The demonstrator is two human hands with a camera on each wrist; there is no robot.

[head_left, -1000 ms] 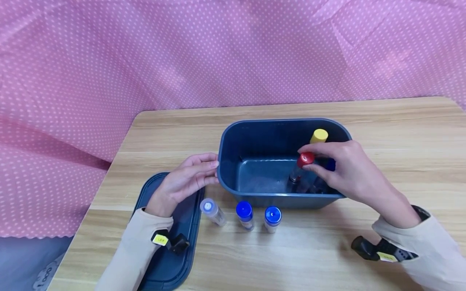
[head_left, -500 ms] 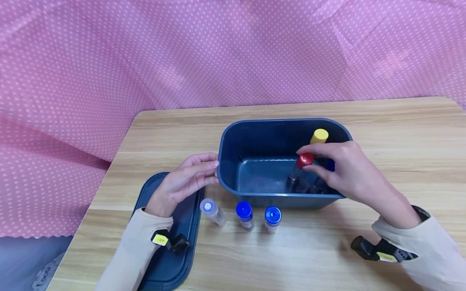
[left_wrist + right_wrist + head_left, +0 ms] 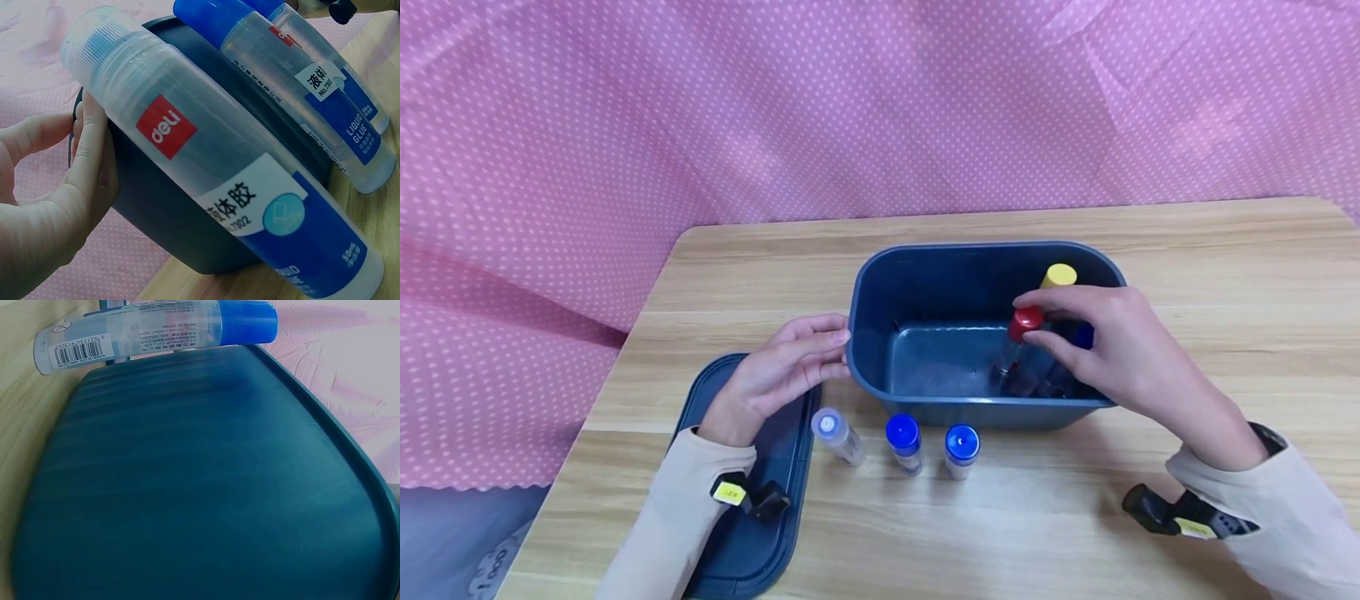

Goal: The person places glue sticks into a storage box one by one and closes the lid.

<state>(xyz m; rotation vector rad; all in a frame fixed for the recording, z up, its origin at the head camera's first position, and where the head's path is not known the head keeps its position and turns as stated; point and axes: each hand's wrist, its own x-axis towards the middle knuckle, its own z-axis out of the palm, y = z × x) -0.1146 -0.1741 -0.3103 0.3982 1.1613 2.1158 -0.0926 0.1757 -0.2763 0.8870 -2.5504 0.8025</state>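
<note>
— Red-capped glue bottle (image 3: 1019,343): where does it sit?
— Inside the dark blue tub (image 3: 880,275), on its right side, standing tilted. The right hand (image 3: 1112,350) pinches it just under the cap with thumb and fingertips.
— How many bottles are in the tub altogether?
— Three that I can count: the red-capped one, a yellow-capped one (image 3: 1057,276) behind it against the far right wall, and a blue-capped one (image 3: 1081,337) mostly hidden under the right hand.
— And outside the tub?
— Three more, standing in a row on the bench (image 3: 1075,517) just in front of the tub's near wall: a clear-capped bottle (image 3: 837,433) on the left, then two blue-capped bottles (image 3: 904,442) (image 3: 961,448). The left wrist view shows them close up, the clear-capped one (image 3: 206,181) nearest.
— What about the left hand?
— The left hand (image 3: 778,375) has its fingers straight, the fingertips pressed against the tub's left end (image 3: 162,206); it holds nothing.
— Anything else?
— One dark blue lid (image 3: 745,533) lies flat on the bench at the left, partly under the left forearm. The right wrist view is filled by the tub's ribbed outer wall (image 3: 187,487), with one blue-capped bottle (image 3: 156,328) above it. Pink dotted cloth (image 3: 700,108) hangs behind the bench.
</note>
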